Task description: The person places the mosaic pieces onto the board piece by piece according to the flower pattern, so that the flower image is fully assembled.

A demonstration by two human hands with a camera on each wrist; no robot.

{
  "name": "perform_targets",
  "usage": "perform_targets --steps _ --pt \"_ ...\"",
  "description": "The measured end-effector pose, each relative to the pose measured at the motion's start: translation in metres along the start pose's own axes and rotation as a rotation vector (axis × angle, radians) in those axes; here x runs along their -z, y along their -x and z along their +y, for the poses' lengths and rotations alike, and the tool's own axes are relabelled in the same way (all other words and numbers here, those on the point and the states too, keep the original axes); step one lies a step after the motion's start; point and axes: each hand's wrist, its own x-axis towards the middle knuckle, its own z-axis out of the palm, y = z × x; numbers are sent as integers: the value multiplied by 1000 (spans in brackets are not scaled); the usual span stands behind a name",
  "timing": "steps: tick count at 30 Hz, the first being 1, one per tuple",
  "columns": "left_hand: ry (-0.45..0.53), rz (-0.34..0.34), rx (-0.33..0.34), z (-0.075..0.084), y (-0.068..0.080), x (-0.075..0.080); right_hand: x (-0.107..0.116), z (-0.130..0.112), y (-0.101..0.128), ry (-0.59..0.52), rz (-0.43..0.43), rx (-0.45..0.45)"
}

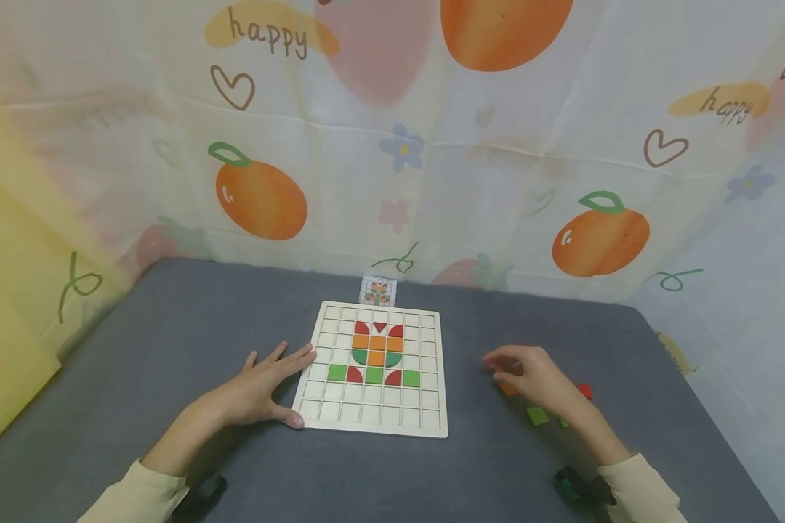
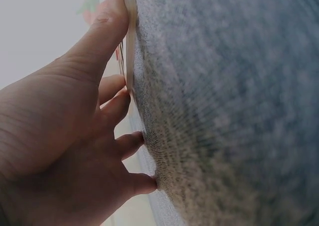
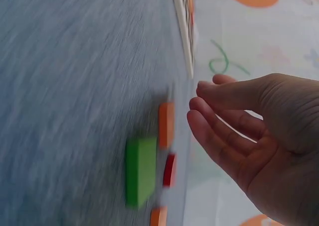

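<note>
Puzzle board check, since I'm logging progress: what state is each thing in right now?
Board: flat on the table, partly filled with a flower pattern; outer cells bare.
Card: upright behind the board.
Left hand: open, fingers resting on the board's left edge.
Right hand: loosely curled above the loose pieces, holding nothing.
Loose pieces: lying on the table right of the board.
</note>
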Motion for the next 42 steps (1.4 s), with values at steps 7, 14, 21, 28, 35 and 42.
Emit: perform_targets --steps 7,14,21,28,35,42 --pt "9 0 -10 -3 -1 0 17 15 21 -59 -51 -57" --pt "17 -1 -15 -3 0 1 29 18 38 -50 -92 -53" --pt "6 1 -13 -2 -1 0 32 23 55 -89 -161 -67" --pt "5 6 -10 -3 0 0 29 25 63 -114 -180 -54" --pt "9 7 -16 -3 0 -1 24 24 61 -116 -153 -52" --pt "6 7 -1 -3 0 -1 23 18 56 -105 -144 -67"
